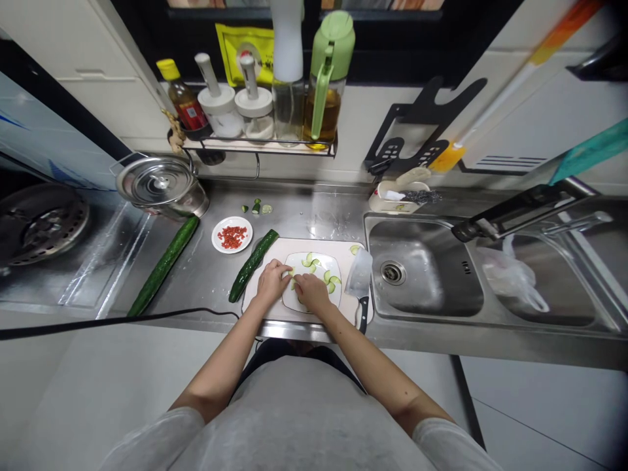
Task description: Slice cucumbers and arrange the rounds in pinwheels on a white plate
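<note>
On the cutting board [267, 315] lies a white square plate [320, 261] bearing thin curved cucumber slices [331, 281] in small fan-like groups. My left hand [273, 282] is over the plate's left side, its fingertips pinched on a pale green cucumber slice. Close beside it, my right hand [312, 292] has its fingers closed at the slices there; its palm hides part of the plate. A whole cucumber [252, 265] rests along the board's left edge. To the right, a cleaver [360, 278] with a black handle lies on the board.
A small white dish [232, 235] of chopped red pieces and some cucumber ends [256, 208] sit behind left. Further left are another cucumber [164, 265] and a lidded steel pot [159, 183]. The double sink [424, 268] is at right; a bottle rack [265, 145] hangs behind.
</note>
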The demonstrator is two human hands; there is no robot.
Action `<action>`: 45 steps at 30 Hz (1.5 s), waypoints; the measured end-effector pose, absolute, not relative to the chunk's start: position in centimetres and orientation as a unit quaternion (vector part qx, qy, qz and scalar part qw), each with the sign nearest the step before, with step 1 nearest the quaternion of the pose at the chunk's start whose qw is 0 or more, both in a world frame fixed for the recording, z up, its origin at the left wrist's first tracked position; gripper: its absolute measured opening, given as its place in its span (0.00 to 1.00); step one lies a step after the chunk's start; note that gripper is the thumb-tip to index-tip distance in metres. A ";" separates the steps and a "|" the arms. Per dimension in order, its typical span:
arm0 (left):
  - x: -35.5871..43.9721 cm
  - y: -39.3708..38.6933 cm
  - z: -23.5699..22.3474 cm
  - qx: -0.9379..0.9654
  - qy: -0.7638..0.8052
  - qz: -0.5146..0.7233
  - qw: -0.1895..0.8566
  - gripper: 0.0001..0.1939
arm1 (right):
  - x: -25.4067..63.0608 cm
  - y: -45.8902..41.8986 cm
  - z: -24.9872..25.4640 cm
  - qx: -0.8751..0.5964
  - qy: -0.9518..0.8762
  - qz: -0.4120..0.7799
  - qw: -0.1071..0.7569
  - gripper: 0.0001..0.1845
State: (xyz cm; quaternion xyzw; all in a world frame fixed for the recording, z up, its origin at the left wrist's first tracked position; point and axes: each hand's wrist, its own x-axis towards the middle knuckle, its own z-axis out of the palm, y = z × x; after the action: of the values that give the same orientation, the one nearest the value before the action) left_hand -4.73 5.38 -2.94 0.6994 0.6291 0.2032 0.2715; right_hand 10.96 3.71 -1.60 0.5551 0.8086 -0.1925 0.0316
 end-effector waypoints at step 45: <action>-7.0 1.6 -1.7 0.488 0.724 0.329 0.361 0.08 | 20.0 -0.4 2.5 0.663 0.651 -0.280 -0.241 0.19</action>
State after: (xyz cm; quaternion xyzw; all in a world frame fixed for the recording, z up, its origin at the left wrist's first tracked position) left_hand -6.96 1.60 -1.67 0.4879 0.7235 0.3285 0.3613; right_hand 19.96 -0.37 2.52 0.6629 0.6513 -0.2802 -0.2408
